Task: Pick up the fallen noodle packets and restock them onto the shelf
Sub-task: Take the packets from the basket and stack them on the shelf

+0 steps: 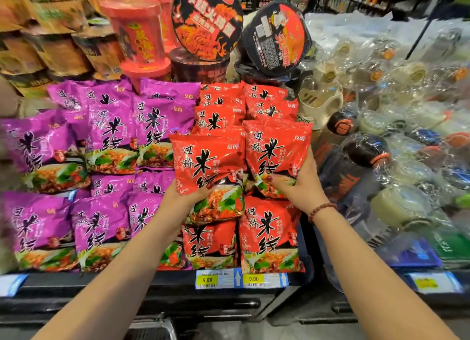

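My left hand [187, 196] grips the lower left corner of a red noodle packet [207, 166], held upright in front of the red stack. Beside it, my right hand [298, 184] holds a second red noodle packet [276, 151] by its lower edge, thumb on its front. Both packets sit over the red packets on the shelf [269, 238], at the right end of the display. The shelf's black front edge [152, 283] runs below them.
Purple noodle packets [106, 141] fill the shelf to the left. Red and black noodle cups and bowls [207, 21] stand stacked above. Wrapped bottles and jugs [381, 161] crowd the right side. Yellow price tags [208, 280] mark the shelf edge.
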Motion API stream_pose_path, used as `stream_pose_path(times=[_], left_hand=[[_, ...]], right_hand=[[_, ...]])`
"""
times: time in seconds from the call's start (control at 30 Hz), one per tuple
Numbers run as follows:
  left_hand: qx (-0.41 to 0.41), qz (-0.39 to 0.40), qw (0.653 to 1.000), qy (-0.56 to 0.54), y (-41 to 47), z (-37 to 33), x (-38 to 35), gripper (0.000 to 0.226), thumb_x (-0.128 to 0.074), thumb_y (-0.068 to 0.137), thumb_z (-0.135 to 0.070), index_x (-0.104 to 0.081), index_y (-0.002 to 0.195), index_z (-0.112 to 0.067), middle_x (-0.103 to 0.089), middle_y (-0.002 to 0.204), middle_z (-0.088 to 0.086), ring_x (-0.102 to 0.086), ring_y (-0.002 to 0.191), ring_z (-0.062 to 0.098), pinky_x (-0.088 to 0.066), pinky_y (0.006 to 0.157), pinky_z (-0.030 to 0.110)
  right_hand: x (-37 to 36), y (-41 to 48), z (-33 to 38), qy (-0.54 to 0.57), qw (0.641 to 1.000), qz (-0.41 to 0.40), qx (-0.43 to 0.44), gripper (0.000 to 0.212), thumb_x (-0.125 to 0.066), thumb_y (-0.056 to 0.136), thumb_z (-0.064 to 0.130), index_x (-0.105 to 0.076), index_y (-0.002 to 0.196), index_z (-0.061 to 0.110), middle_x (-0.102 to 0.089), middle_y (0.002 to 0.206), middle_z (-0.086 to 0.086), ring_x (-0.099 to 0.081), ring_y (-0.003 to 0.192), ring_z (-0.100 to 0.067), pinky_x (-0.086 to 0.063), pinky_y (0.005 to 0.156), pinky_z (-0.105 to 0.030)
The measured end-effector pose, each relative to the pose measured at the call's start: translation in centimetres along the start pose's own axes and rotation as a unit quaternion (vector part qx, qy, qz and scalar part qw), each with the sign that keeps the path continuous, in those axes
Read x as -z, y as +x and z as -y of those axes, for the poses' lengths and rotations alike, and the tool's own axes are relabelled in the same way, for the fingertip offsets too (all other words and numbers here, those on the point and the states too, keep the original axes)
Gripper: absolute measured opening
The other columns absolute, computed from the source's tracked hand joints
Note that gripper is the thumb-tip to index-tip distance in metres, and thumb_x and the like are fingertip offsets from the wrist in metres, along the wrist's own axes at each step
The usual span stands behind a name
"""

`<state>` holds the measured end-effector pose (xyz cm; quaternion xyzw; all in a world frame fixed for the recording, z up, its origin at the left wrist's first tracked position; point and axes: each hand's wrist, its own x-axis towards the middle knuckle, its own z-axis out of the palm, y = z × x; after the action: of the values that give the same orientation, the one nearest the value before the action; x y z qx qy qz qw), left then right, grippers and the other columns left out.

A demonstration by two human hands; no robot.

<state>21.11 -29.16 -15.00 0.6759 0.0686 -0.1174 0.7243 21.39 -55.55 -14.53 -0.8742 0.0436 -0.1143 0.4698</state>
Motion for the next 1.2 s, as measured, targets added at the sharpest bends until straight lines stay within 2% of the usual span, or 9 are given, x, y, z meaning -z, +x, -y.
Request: stream_pose_path(times=[0.13,0.23,0.3,0.4,0.57,0.8,0.97,1.13,1.2], left_hand=[[-0.004,0.005,1.000,0.000,0.0,0.0,0.1,0.061,-0.082,0.067,-0.027,-0.055,0.122,-0.018,-0.073,0.109,0.004,-0.068,0.104,0.025,-0.047,0.101,0.052],[-0.007,0.006,1.000,-0.005,-0.2,0.0,0.1,0.062,-0.082,0.065,-0.029,-0.056,0.120,-0.018,-0.072,0.109,0.004,-0.068,0.104,0.026,-0.048,0.100,0.051],[-0.012,0.000,1.000,-0.007,-0.3,0.0,0.0,0.047,-0.080,0.074,-0.022,-0.057,0.115,-0.019,-0.073,0.106,0.003,-0.069,0.101,0.024,-0.051,0.095,0.045],[-0.015,-0.014,1.000,-0.013,-0.6,0.0,0.0,0.036,-0.076,0.080,-0.015,-0.058,0.111,-0.021,-0.073,0.102,0.001,-0.070,0.094,0.020,-0.055,0.084,0.036],[-0.011,-0.017,1.000,-0.018,-0.7,0.2,1.1,0.042,-0.079,0.075,-0.017,-0.060,0.112,-0.018,-0.074,0.105,0.006,-0.070,0.099,0.026,-0.054,0.090,0.043],[-0.017,-0.001,1.000,-0.006,-1.1,-0.1,1.4,0.068,-0.085,0.059,-0.033,-0.057,0.120,-0.021,-0.074,0.108,0.000,-0.069,0.102,0.021,-0.049,0.099,0.048],[-0.020,-0.001,1.000,-0.001,-1.5,-0.3,1.3,0.065,-0.088,0.062,-0.031,-0.058,0.119,-0.020,-0.073,0.109,0.003,-0.069,0.102,0.024,-0.050,0.098,0.050],[-0.033,-0.001,0.999,0.013,-1.8,-0.5,1.5,0.063,-0.085,0.063,-0.030,-0.058,0.120,-0.022,-0.073,0.109,0.000,-0.069,0.102,0.021,-0.050,0.098,0.048],[-0.035,-0.004,0.999,0.014,-1.8,-0.4,1.6,0.058,-0.084,0.070,-0.025,-0.057,0.121,-0.020,-0.072,0.110,0.000,-0.069,0.102,0.020,-0.050,0.098,0.047]], right_hand=[[0.3,-1.0,0.8,-0.038,0.994,-0.102,-0.032,0.131,-0.087,0.066,0.032,0.010,0.153,0.017,-0.015,0.151,-0.011,-0.020,0.139,-0.018,-0.016,0.109,-0.025],[0.4,-1.8,0.7,-0.238,0.947,-0.180,0.123,0.113,-0.081,0.071,0.034,-0.006,0.153,0.017,-0.014,0.155,-0.021,-0.013,0.145,-0.034,-0.018,0.117,-0.043],[-0.4,-2.0,0.4,-0.333,0.908,-0.154,0.205,0.089,-0.070,0.080,0.031,-0.017,0.152,0.024,-0.010,0.158,-0.021,-0.009,0.146,-0.039,-0.018,0.116,-0.055],[-2.1,-1.6,0.3,-0.364,0.909,-0.082,0.184,0.064,-0.043,0.092,0.040,-0.018,0.151,0.034,-0.003,0.162,-0.012,0.001,0.148,-0.034,-0.006,0.117,-0.057],[-3.7,0.0,-0.4,-0.393,0.912,-0.008,0.118,0.064,-0.014,0.088,0.066,-0.002,0.148,0.046,0.010,0.162,-0.006,0.014,0.147,-0.032,0.004,0.116,-0.057],[-4.5,0.6,-1.7,-0.414,0.903,-0.029,0.108,0.069,-0.030,0.088,0.069,-0.013,0.150,0.044,0.002,0.162,-0.010,0.007,0.147,-0.036,-0.008,0.115,-0.061],[-3.5,0.1,-0.6,-0.429,0.898,-0.013,0.094,0.066,-0.033,0.092,0.065,-0.008,0.150,0.046,0.009,0.162,-0.007,0.012,0.147,-0.033,0.005,0.116,-0.059],[-3.5,-3.8,1.2,-0.377,0.907,-0.122,0.143,0.059,-0.031,0.095,0.054,-0.022,0.150,0.036,-0.005,0.162,-0.008,0.000,0.148,-0.033,0.008,0.115,-0.054],[-4.6,-6.2,1.0,-0.373,0.909,-0.119,0.146,0.059,-0.029,0.094,0.057,-0.024,0.150,0.036,-0.009,0.161,-0.009,-0.003,0.148,-0.034,0.007,0.114,-0.057]])
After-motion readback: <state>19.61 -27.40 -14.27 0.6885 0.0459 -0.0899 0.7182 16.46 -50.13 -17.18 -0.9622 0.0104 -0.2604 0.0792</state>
